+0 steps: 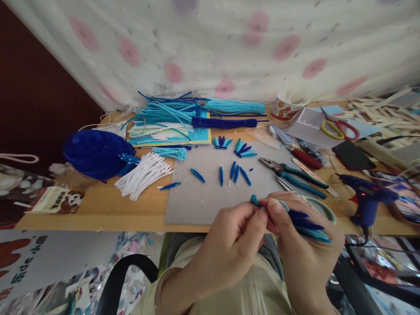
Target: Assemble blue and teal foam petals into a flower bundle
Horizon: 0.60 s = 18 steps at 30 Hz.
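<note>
both hands, left hand (pixel 229 245) and right hand (pixel 302 249), pinch blue petal strips (pixel 308 225) above the grey mat (pixel 203 192).

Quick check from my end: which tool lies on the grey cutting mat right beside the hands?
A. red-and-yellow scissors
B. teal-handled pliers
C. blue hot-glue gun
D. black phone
B: the teal-handled pliers lie with their jaws on the right part of the grey cutting mat, just above the left hand and right hand, which pinch small blue and teal folded pieces.
</note>
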{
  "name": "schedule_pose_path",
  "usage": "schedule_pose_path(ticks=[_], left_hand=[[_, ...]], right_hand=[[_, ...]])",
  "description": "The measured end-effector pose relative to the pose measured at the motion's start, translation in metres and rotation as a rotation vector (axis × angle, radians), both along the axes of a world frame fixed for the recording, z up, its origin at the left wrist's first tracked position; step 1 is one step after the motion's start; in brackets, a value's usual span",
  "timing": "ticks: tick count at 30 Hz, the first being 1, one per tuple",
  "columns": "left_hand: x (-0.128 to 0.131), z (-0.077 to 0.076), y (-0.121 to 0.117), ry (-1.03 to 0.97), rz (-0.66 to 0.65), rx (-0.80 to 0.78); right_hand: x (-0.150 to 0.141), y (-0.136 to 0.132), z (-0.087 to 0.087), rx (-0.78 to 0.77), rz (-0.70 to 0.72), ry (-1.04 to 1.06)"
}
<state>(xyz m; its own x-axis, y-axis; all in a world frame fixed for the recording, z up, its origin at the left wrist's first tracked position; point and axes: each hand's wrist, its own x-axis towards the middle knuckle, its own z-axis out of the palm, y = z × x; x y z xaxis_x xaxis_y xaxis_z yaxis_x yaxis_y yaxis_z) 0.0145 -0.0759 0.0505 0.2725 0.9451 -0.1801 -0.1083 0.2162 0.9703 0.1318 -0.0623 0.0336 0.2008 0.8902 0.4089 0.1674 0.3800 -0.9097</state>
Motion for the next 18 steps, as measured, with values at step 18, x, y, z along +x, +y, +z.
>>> schedule_pose_path(ticks=[18], left_hand=[[0.012, -0.013, 0.004, 0.381, 0.217, 0.2]], right_hand=[[0.006, -0.002, -0.009, 0.154, -0.036, -0.301]])
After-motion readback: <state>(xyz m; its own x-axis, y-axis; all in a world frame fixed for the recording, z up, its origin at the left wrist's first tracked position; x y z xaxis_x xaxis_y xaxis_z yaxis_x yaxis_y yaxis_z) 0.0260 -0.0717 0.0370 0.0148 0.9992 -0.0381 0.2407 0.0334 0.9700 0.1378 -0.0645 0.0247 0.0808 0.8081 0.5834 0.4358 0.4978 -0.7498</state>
